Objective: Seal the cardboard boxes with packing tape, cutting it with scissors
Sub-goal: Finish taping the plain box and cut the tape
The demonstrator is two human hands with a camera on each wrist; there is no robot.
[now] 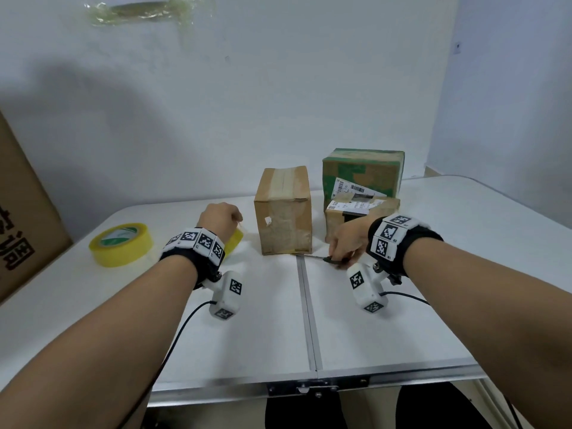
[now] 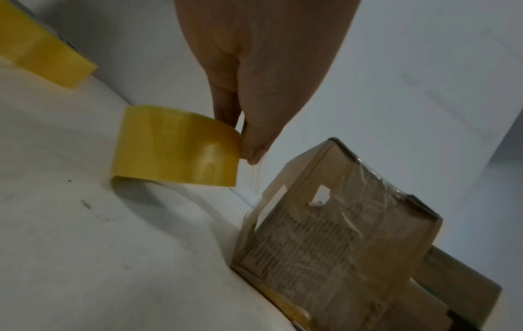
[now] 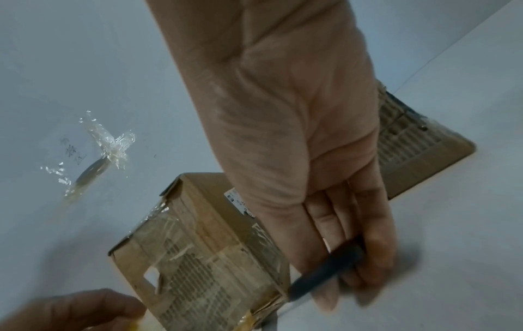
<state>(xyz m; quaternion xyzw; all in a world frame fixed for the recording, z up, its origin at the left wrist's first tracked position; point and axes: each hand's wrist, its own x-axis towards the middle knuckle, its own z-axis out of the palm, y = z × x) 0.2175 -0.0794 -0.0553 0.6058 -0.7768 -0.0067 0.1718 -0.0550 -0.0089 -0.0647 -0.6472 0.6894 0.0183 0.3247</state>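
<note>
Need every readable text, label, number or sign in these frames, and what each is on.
No text can be quoted with certainty.
Shipping label on the green box: barcode and digits, too small to read.
Label on the low box: barcode, unreadable.
Large carton at left: big dark printed characters, cut off by the frame.
Tape roll core: green print, blurred.
Wall handwriting: illegible.

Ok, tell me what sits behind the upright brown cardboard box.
Behind and to the right of the upright brown cardboard box stands a green-printed cardboard box, with a low brown box bearing a white label before it. Whatever lies directly behind is covered.
</note>
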